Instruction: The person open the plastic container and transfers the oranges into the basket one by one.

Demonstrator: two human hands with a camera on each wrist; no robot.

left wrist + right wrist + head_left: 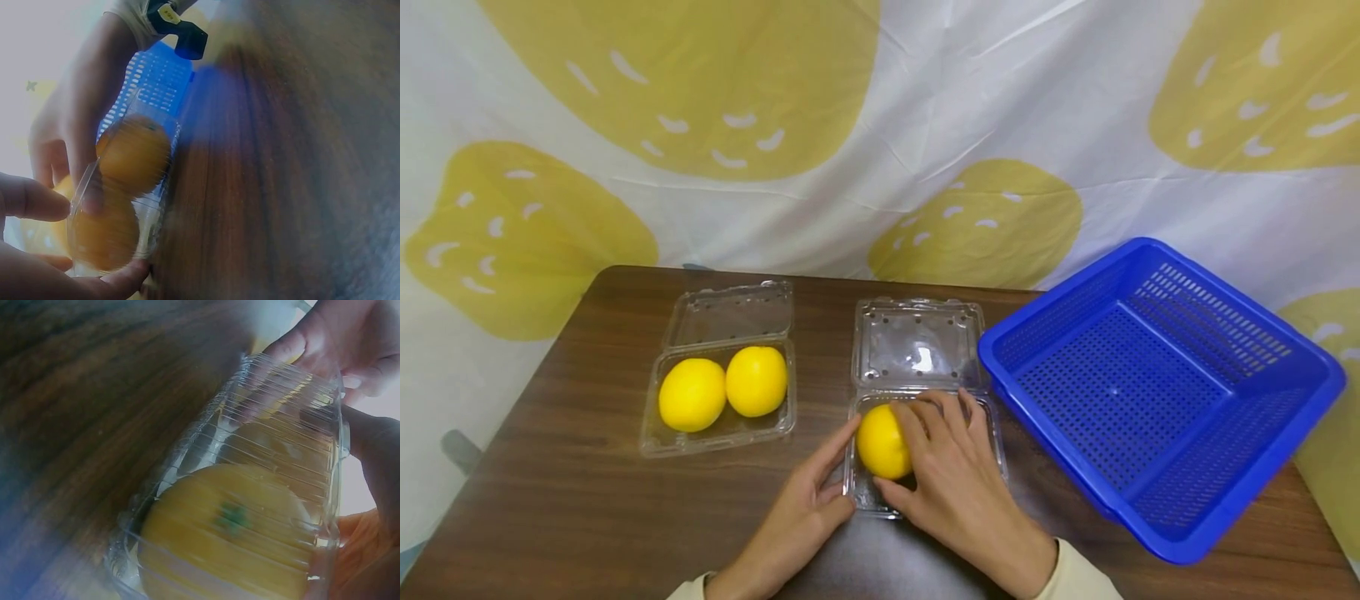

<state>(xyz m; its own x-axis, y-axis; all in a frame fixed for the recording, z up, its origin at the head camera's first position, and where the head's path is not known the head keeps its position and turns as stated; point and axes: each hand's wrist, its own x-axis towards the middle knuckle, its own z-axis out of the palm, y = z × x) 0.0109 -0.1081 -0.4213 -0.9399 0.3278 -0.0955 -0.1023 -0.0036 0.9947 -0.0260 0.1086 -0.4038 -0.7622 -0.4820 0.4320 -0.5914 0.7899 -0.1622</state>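
Note:
A clear plastic clamshell box (871,502) lies near me with its lid (887,346) laid back. My right hand (961,471) reaches into it and grips a yellow-looking orange (877,442), thumb low on the fruit and fingers over its right side. Behind that hand, a second orange (137,153) in the box shows in the left wrist view; the head view hides it. My left hand (801,510) touches the box's left end with forefinger and thumb spread along the rim. In the right wrist view, an orange (219,550) with a green stem end shows through the ribbed wall.
To the left, another lidded clear box (722,439) stands open with two oranges (692,396) inside. A blue plastic basket (1120,392) sits on the right, close against the near box. Behind the brown wooden table (587,467) hangs a fruit-patterned cloth (970,100).

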